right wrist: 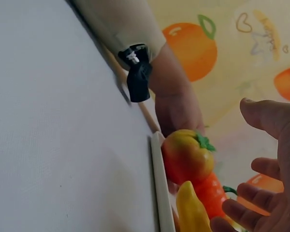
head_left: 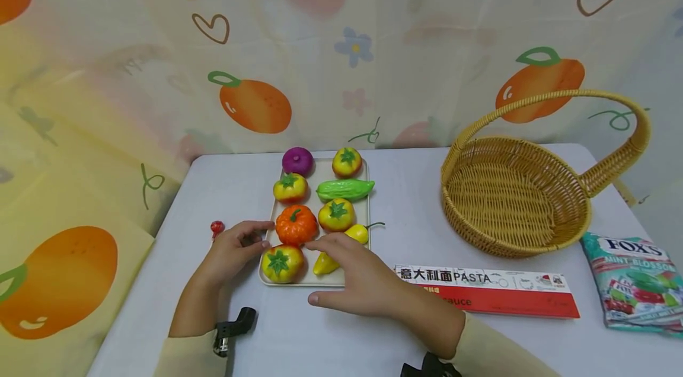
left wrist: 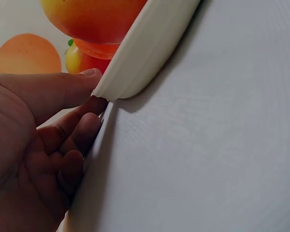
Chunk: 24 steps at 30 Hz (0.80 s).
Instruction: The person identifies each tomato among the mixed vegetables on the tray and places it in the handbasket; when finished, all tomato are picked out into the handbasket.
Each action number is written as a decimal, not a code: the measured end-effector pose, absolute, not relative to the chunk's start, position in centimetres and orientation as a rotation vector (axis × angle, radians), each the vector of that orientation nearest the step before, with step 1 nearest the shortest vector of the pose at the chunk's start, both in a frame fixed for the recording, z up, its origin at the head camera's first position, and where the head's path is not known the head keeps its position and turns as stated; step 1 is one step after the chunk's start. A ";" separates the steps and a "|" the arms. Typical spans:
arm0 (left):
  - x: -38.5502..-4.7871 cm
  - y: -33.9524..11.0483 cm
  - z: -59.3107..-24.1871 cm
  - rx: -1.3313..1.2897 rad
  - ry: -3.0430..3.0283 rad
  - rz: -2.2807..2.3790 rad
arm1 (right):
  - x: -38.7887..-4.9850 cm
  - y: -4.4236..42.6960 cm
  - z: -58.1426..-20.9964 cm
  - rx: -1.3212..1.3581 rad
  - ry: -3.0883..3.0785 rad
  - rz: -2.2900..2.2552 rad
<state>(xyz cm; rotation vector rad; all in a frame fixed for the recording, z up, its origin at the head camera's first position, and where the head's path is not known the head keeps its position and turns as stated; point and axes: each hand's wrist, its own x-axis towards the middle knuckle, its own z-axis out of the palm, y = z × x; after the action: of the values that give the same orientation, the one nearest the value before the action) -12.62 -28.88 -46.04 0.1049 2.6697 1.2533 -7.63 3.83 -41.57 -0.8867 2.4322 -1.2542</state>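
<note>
A cream tray point(head_left: 322, 168) bears several toy vegetables. My left hand point(head_left: 229, 254) pinches the tray's left rim, with the thumb on the rim and fingertips underneath in the left wrist view. Beside it sit an orange pumpkin point(head_left: 296, 224) and a red-yellow tomato-like toy point(head_left: 283, 264). My right hand point(head_left: 368, 283) hovers over the tray's front right part with fingers spread, holding nothing. It partly covers a yellow toy point(head_left: 324, 264); a yellow pepper point(head_left: 357, 234) lies just beyond. Farther back are a green bitter melon point(head_left: 345, 189) and a purple onion point(head_left: 297, 161).
A wicker basket point(head_left: 453, 229) with a tall handle stands at the back right. In front of it lie a pasta box point(head_left: 501, 300) and a mint candy bag point(head_left: 635, 285). A small red object point(head_left: 217, 227) lies left of the tray, partly behind my left hand.
</note>
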 end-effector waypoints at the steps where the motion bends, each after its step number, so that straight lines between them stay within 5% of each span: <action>1: -12.6 -28.8 -46.1 0.101 2.665 1.264 | -7.7 3.7 -41.6 -0.881 2.430 -1.260; 24: -12.4 -28.6 -46.3 0.031 2.668 1.288 | -8.3 0.5 -42.5 -0.906 2.386 -1.404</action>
<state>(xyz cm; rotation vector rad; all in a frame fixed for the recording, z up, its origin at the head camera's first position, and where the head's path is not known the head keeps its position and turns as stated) -12.39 -28.57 -46.30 0.0312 2.6685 1.2880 -8.29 0.46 -42.52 -0.9059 2.3857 -1.4041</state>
